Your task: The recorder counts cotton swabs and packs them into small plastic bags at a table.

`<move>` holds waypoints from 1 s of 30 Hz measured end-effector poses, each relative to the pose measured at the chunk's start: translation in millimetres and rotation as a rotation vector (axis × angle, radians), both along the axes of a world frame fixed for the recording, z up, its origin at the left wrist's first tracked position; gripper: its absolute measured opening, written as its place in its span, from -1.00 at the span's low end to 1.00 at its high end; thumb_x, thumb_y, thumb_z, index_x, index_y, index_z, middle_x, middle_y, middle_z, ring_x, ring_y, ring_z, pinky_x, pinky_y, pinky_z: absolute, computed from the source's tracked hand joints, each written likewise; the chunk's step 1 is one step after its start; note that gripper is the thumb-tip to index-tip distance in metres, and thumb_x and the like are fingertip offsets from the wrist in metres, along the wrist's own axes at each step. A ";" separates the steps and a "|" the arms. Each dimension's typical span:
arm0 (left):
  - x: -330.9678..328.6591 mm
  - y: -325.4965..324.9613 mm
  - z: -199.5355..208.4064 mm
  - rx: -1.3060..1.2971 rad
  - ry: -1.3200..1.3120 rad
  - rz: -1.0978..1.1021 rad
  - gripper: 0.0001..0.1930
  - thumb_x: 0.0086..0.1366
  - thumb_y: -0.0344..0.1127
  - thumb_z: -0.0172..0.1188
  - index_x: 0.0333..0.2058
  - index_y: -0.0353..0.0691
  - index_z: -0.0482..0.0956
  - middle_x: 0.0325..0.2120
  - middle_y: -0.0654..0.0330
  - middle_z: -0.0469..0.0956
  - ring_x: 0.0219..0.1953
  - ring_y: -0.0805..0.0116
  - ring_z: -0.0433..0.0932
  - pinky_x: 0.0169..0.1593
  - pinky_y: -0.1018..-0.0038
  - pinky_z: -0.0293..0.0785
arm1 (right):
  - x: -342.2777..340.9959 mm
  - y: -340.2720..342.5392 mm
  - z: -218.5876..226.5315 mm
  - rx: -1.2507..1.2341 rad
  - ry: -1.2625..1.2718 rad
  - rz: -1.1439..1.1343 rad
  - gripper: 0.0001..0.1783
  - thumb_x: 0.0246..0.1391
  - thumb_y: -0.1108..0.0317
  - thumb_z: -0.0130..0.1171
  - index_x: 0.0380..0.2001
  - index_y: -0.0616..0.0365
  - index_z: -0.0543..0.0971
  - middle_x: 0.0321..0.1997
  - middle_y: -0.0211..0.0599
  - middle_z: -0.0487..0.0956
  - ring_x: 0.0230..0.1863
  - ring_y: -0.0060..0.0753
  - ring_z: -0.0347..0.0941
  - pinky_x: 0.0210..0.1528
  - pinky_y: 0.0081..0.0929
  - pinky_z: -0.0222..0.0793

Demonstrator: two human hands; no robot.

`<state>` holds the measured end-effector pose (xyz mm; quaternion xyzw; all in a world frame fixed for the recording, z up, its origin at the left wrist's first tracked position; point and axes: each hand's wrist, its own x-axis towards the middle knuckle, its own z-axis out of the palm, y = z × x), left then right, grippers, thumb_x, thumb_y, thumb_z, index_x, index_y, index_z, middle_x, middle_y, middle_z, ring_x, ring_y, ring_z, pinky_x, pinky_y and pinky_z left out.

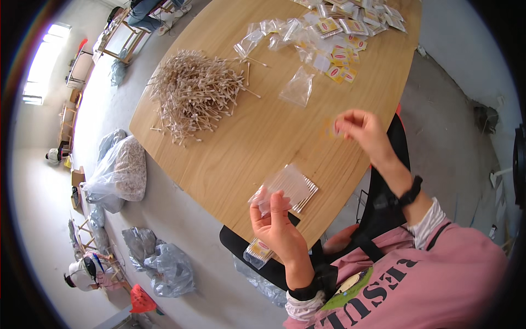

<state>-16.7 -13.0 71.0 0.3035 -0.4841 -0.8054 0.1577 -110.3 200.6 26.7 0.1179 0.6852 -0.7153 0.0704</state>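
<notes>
Two hands are in play over the pale wooden table (219,170), and both are busy! Down near the close edge, the left hand (280,233) has its thumb and fingers closed on a clear bag (290,182), the film held up at a slant. Right behind it, a neat row of swabs (308,196) shows past the bag's edge; whether any sit inside the film, I cannot tell. Over to the right, the right hand (364,130) is raised above the wood, thumb and forefinger pinched together on a small card (330,129), yellow and red, badly blurred, and well apart from the bag.

Look across the table: a big tangled heap of swabs (192,90) at the left, a few strays poking out. Farther up, loose yellow cards (341,64) lie scattered beside crumpled clear bags (297,88), with finished packets (356,24) piled at the far end. One filled packet (259,249) rests below the table edge, near the left wrist. And on the floor, left, a bulging plastic sack (130,170) stands near the table.
</notes>
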 end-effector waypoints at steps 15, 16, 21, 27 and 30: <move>2.6 10.1 -0.1 -0.051 -0.017 -0.277 -0.80 0.35 -0.43 0.23 -0.08 -0.35 0.55 -0.23 0.11 0.64 -0.17 0.40 0.60 -0.09 0.47 0.53 | 54.9 -57.9 45.1 -0.078 -0.006 0.237 -0.87 0.14 0.37 0.35 -0.35 0.21 0.64 -0.40 -0.52 0.61 -0.32 -0.73 0.47 -0.21 -0.65 0.38; 3.1 7.2 -1.0 -0.002 0.005 -0.265 -0.81 0.37 -0.39 0.21 -0.11 -0.36 0.57 -0.23 0.12 0.64 -0.16 0.40 0.60 -0.06 0.46 0.53 | 55.9 -57.5 47.0 -0.099 -0.001 0.217 -0.88 0.14 0.39 0.34 -0.35 0.21 0.63 -0.40 -0.51 0.61 -0.33 -0.73 0.46 -0.23 -0.65 0.38; 0.9 3.4 2.0 -0.201 -0.068 -0.225 -0.77 0.45 -0.27 0.14 -0.19 -0.36 0.60 -0.27 0.16 0.62 -0.19 0.44 0.58 -0.06 0.47 0.51 | 57.5 -54.4 55.3 0.028 0.063 0.240 -0.90 0.14 0.45 0.32 -0.37 0.23 0.61 -0.43 -0.47 0.57 -0.37 -0.71 0.43 -0.26 -0.65 0.36; 5.0 -1.2 -1.1 -0.341 -0.047 -0.355 -0.75 0.45 -0.20 0.17 -0.32 -0.28 0.58 -0.60 0.37 0.42 -0.58 0.65 0.33 -0.51 0.64 0.19 | 55.4 -52.9 60.6 0.234 0.264 0.317 -0.91 0.12 0.46 0.32 -0.39 0.23 0.60 -0.49 -0.44 0.50 -0.42 -0.65 0.42 -0.31 -0.58 0.35; 2.1 -3.0 9.4 -0.697 -0.180 -0.302 -0.80 0.43 -0.30 0.19 -0.36 -0.29 0.54 -0.73 0.46 0.31 -0.64 0.72 0.23 -0.56 0.65 0.07 | 35.5 -45.1 55.2 0.126 0.143 0.417 -0.93 0.16 0.46 0.28 -0.37 0.22 0.60 -0.46 -0.44 0.54 -0.44 -0.66 0.45 -0.37 -0.58 0.36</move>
